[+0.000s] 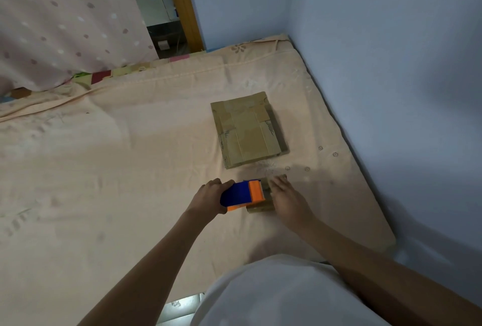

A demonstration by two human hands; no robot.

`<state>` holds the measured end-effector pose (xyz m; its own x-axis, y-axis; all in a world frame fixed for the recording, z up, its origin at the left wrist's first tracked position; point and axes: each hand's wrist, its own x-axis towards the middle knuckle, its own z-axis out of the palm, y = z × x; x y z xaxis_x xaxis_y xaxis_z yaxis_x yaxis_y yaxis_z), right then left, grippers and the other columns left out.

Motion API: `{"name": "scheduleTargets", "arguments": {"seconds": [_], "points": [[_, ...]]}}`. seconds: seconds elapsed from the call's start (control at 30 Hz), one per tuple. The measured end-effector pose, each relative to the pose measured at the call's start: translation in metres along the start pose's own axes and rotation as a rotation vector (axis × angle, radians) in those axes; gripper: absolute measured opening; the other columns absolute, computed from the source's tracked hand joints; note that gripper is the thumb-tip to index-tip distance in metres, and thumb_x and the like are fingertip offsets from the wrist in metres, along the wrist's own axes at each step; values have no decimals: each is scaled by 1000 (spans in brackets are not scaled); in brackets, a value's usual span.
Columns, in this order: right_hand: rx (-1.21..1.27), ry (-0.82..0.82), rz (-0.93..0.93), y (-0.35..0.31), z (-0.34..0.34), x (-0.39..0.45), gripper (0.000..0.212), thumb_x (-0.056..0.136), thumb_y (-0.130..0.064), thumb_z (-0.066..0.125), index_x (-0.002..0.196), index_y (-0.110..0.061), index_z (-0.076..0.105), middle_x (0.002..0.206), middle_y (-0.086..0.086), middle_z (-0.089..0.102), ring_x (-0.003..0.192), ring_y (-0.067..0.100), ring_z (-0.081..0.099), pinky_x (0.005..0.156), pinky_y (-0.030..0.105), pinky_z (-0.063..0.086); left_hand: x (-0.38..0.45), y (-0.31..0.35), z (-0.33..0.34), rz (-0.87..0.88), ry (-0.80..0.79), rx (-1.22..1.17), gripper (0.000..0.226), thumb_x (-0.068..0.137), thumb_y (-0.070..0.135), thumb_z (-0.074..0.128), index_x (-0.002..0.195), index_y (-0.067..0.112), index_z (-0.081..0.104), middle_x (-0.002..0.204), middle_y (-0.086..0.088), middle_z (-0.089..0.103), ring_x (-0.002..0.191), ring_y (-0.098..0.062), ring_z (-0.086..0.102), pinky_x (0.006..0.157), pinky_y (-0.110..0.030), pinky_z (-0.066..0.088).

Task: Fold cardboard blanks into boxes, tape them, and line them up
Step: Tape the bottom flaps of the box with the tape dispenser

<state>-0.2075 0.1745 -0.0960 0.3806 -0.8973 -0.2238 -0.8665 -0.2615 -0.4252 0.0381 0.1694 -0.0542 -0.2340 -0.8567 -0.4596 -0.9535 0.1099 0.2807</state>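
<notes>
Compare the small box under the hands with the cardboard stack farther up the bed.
The small box is folded up; the cardboard stack lies flat. The box is far smaller. The right hand rests on the box and the left hand holds the tape dispenser against it; the stack is untouched. Both are brown cardboard.

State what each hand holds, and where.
Left hand grips the tape dispenser by its blue rear; right hand rests flat on the small box.

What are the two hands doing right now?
Left hand: grips the blue and orange tape dispenser.
Right hand: open, fingers straight, resting on the small cardboard box.
</notes>
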Motion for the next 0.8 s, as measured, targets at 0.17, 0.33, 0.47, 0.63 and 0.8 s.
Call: {"name": "scheduleTargets", "arguments": {"seconds": [0.17, 0.33, 0.47, 0.63, 0.8], "points": [[-111, -37, -127, 13, 18, -15, 56, 109, -23, 25, 159, -7, 5, 163, 2, -7, 150, 15, -10, 123, 30, 0, -1, 0, -2, 10, -3, 8, 75, 83, 16, 73, 148, 25, 38, 121, -5, 56, 108, -22, 53, 90, -32, 49], [-280, 3, -131, 15, 29, -15, 64, 103, -36, 11, 157, -3, 20, 164, 12, 18, 153, 24, 12, 125, 39, 7, -3, 0, -1, 7, 3, 4, 76, 82, 17, 73, 148, 26, 37, 120, -4, 56, 108, -21, 53, 90, -34, 50], [-275, 64, -107, 13, 37, -19, 64, 103, -35, 18, 156, 0, 22, 162, 16, 25, 151, 28, 22, 123, 42, 17, -5, 0, -1, 14, 17, 8, 75, 82, 16, 73, 147, 27, 39, 118, -3, 56, 106, -21, 54, 88, -33, 50], [-244, 117, -28, 22, 39, -27, 61, 104, -29, 19, 155, 5, 21, 162, 25, 20, 151, 36, 21, 121, 43, 20, -8, 0, -6, 41, 27, 14, 74, 81, 15, 72, 146, 26, 41, 116, -4, 56, 103, -21, 53, 85, -31, 48], [-277, 135, -41, 25, 37, -32, 58, 98, -19, 22, 145, 9, 40, 150, 29, 42, 139, 39, 44, 113, 47, 38, -10, 0, -9, 58, 31, 34, 74, 81, 15, 72, 147, 25, 41, 114, -3, 56, 101, -21, 54, 84, -30, 49]]}}
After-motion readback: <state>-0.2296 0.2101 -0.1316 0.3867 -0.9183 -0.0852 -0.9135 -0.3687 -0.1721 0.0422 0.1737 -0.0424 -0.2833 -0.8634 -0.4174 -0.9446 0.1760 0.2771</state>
